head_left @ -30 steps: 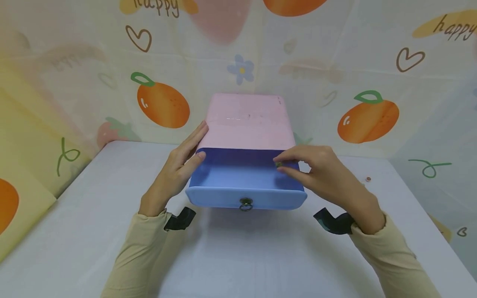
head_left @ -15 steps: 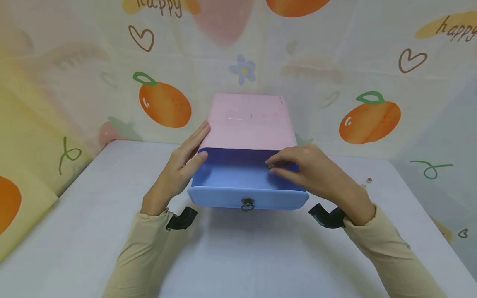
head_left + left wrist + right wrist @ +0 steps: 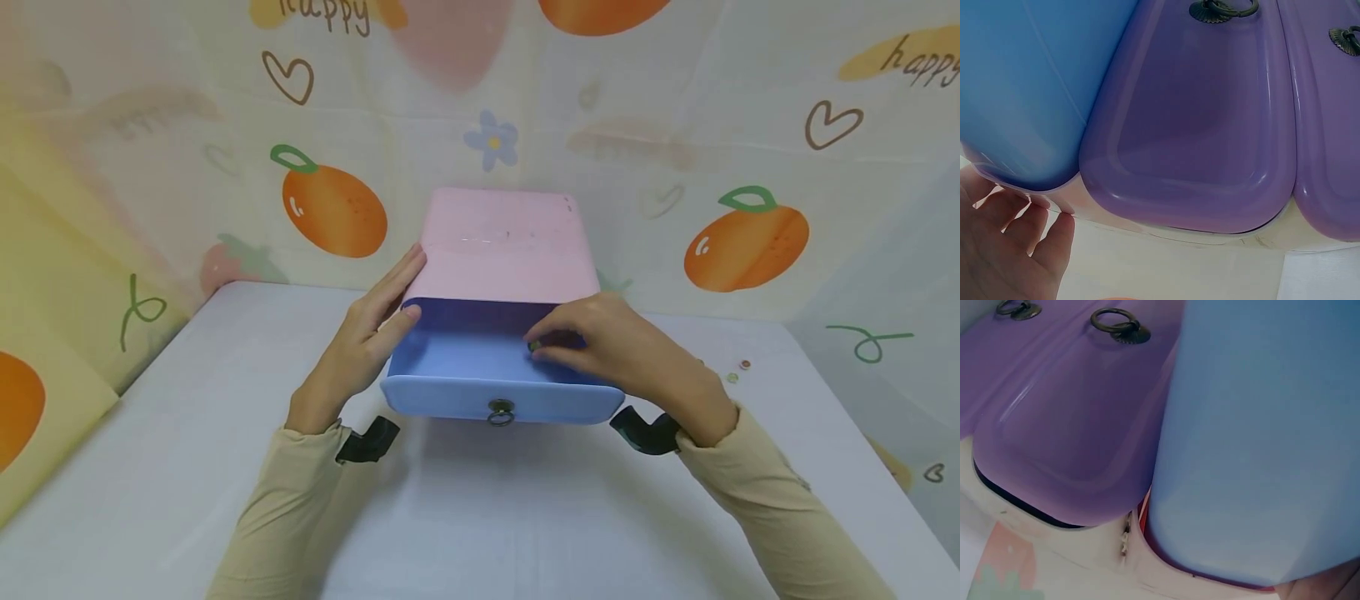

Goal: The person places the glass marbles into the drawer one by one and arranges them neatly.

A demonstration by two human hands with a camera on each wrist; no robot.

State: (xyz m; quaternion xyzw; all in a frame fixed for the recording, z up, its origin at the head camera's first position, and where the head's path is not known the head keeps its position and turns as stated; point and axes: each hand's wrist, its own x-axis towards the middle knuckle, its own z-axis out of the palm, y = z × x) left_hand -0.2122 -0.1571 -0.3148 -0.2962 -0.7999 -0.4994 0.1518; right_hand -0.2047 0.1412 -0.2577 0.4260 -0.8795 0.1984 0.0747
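Note:
A blue drawer (image 3: 450,400) with a ring pull (image 3: 501,412) stands pulled out of a pink-topped cabinet (image 3: 510,242). My left hand (image 3: 356,350) rests along the cabinet's left side, fingers stretched out, thumb at the front edge; its fingers also touch the side in the left wrist view. Over the right part of the open drawer, my right hand (image 3: 600,342) pinches a small round green piece (image 3: 533,346) between thumb and fingertips. The piece is too small to tell its kind. Only a bit of the right hand shows in the right wrist view.
Shut purple drawers (image 3: 1197,119) with ring pulls lie below the blue one. On the table right of the cabinet are a small reddish-brown round piece (image 3: 745,365) and a small greenish one (image 3: 732,377). A printed cloth (image 3: 630,100) hangs behind.
My right hand has moved left and slightly down, further over the open drawer, with the green piece still pinched. The left hand has stayed against the cabinet.

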